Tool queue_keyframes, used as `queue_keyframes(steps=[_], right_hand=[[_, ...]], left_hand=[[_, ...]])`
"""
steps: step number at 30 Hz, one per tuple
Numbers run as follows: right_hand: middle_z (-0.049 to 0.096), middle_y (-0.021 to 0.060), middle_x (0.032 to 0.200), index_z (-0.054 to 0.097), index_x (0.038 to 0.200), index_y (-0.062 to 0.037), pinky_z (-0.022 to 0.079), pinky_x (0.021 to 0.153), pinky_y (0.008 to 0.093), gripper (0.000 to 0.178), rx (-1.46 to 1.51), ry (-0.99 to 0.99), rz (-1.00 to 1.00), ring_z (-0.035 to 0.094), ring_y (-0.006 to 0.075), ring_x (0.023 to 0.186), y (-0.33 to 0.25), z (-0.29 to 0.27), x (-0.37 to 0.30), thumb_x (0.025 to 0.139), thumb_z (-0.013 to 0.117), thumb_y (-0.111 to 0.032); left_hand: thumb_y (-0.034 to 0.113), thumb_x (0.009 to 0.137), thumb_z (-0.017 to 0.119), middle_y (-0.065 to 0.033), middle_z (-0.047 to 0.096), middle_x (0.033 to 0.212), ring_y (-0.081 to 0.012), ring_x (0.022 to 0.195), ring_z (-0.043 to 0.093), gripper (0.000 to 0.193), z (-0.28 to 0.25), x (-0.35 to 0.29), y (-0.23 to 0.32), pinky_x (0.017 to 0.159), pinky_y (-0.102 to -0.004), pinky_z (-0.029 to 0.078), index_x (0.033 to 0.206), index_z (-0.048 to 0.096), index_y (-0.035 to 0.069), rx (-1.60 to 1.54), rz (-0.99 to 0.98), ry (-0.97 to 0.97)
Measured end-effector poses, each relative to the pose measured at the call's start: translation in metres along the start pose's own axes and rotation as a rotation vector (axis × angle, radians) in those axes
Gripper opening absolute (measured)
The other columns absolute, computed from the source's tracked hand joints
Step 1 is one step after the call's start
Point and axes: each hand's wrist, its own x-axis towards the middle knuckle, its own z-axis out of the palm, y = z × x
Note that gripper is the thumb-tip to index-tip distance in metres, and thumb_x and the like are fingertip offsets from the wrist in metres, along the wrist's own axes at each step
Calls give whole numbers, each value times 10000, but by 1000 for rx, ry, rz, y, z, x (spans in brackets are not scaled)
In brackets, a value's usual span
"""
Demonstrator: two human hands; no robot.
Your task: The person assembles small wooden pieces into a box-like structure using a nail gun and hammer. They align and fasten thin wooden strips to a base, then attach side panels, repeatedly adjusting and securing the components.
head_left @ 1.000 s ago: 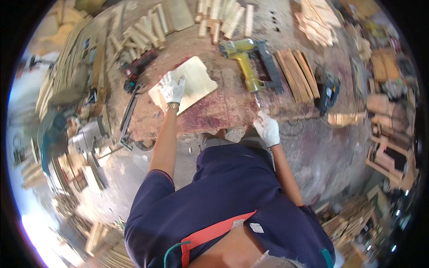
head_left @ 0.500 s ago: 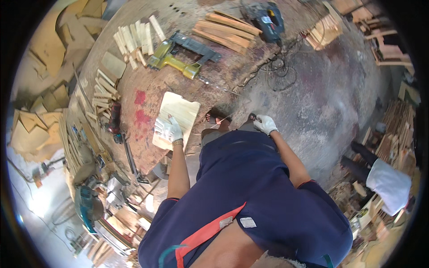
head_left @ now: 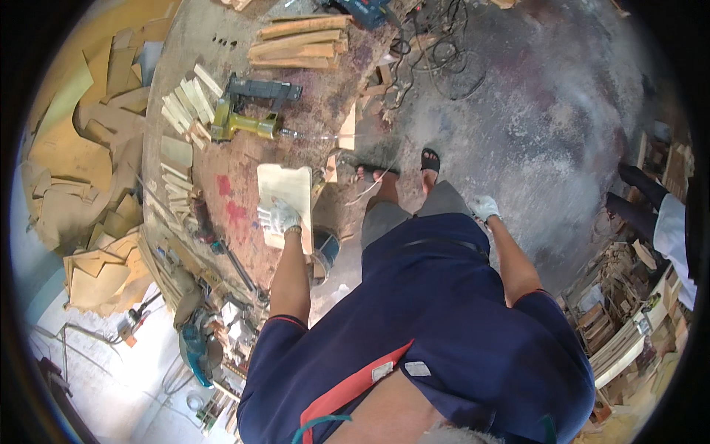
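Observation:
My left hand (head_left: 281,218), in a white glove, lies on a pale wooden board (head_left: 296,189) with its fingers stretched out and apart. The flat board has notched corners and rests on the stained worktable (head_left: 237,152). Beside my right thigh hangs my right hand (head_left: 484,208), also gloved in white. It looks loosely open, and nothing shows in it. A yellow-green nail gun (head_left: 248,124) with a dark magazine lies beyond the board, its hose running right.
Pale wood strips (head_left: 188,103) lie left of the nail gun, longer boards (head_left: 299,42) farther back. A red-black power tool (head_left: 201,218) lies left of my hand. Cables (head_left: 447,59) coil on the floor. A teal saw (head_left: 194,351) stands lower left; another person's legs (head_left: 636,203) show at right.
My right hand has moved from in front of my lap out to beside my right thigh. My left hand stays on the board. The whole view has shifted, and both my feet now show.

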Motion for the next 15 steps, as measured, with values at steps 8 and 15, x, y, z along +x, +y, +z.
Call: queue_keyframes(steps=[8,15], right_hand=[[705,232,962,733,989,-59,537,799,495,421,-164,-87,-180,690,418,902,-28,7,27,858,574,-426],[695,231,1002,729,937,-68,514,856,525,359,-236,19,-541,650,443,985,-105,21,85,859,561,-376]], left_hand=[[540,1026,420,-214,443,1473,-413,1384,382,673,-5,2,-7,1138,-537,303,1480,376,45,-16,11,-99],[570,1026,398,-219,375,1549,-417,1443,323,725,-2,4,-5,1172,-552,265,1526,327,49,-33,-20,-80]])
